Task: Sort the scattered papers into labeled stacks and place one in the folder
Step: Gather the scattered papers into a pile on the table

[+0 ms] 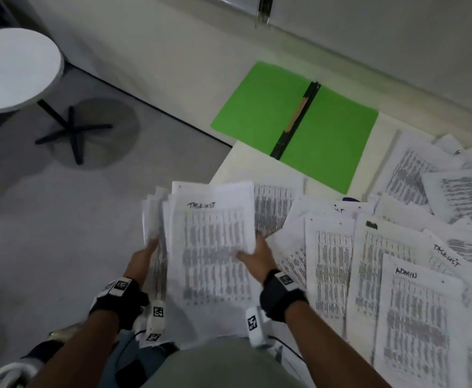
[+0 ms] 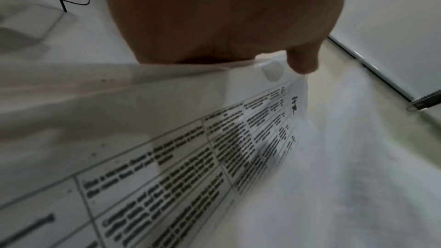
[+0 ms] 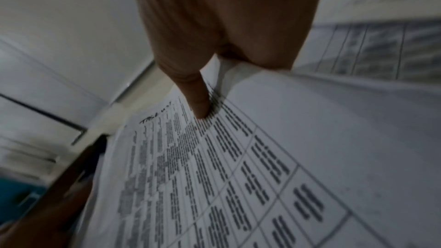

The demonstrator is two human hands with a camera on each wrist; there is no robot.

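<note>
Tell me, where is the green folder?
In the head view the green folder lies open at the table's far end, beyond the scattered papers, near the wall.

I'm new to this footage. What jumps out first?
The bright green folder lies open at the far side of the table. Printed papers sprawl across the right side, some hand-marked ADMIN or TASKLIST. In the middle, the left hand and right hand hold a stack between them.

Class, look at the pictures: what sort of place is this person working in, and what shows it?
Probably an office: printed sheets hand-labelled ADMIN and TASKLIST spread over a pale table, an open green folder, and a round side table on grey carpet.
</note>
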